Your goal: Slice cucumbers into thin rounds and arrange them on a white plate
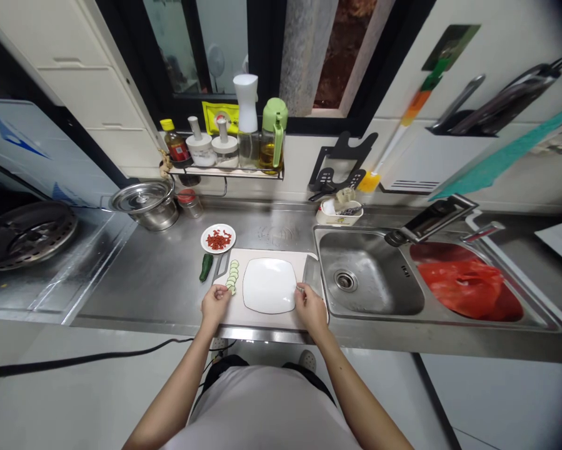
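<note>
A white square plate (269, 285) lies on a pale cutting board (234, 315). A row of thin cucumber slices (233, 272) runs along the board's left side. My left hand (216, 304) is closed at the near end of that row, its fingertips pinching a slice. On the other side, my right hand (311, 306) has its fingers closed at the plate's right rim. A kitchen knife (312, 273) with a broad blade rests on the board just beyond that hand. Left of the board lies a piece of whole cucumber (206, 267), touched by neither hand.
Behind the board sits a small white plate of chopped red bits (218, 239). A lidded steel pot (149, 206) and a jar (190, 204) stand at the back left. The sink (369, 275) borders the board's right; a red plastic bag (463, 287) fills its second basin.
</note>
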`<state>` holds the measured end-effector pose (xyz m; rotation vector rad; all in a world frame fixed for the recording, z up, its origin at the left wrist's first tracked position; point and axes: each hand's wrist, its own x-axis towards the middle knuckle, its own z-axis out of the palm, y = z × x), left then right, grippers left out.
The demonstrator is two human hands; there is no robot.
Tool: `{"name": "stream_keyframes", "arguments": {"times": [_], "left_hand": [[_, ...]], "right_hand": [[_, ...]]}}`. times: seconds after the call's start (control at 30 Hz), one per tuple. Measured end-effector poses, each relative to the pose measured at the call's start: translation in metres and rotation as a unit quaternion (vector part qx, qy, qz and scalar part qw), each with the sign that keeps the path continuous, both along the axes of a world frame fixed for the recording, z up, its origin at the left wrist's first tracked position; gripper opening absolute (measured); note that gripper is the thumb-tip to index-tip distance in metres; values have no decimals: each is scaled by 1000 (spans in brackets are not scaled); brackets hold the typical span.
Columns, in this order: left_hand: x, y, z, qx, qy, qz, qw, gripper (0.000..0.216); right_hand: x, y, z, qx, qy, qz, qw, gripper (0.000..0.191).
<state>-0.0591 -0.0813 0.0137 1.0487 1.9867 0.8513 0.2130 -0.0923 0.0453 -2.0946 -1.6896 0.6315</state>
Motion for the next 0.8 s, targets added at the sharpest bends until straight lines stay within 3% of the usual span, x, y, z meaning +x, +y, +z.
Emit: {"name": "stream_keyframes", "arguments": {"times": [0.13, 0.27, 0.37, 0.5, 0.7, 0.8], "left_hand": [[6, 9, 17, 75, -180, -23, 980, 35], [17, 17, 41, 87, -260, -99, 957, 35], [26, 19, 55, 91, -267, -157, 946, 30], [33, 19, 64, 99, -255, -181, 945, 26], [39, 17, 66, 105, -236, -191, 947, 29], [41, 16, 65, 115, -221, -141, 958, 35]], "right_hand": [[-8, 10, 16, 50, 67, 51, 995, 31], [-25, 24, 43, 112, 131, 161, 972, 25], [-39, 33, 58, 146, 127, 241, 951, 22], [-50, 37, 61, 151, 121, 306, 932, 18], [-56, 39, 52, 163, 115, 318, 927, 11], [-55, 40, 52, 178, 110, 309, 928, 12]]}}
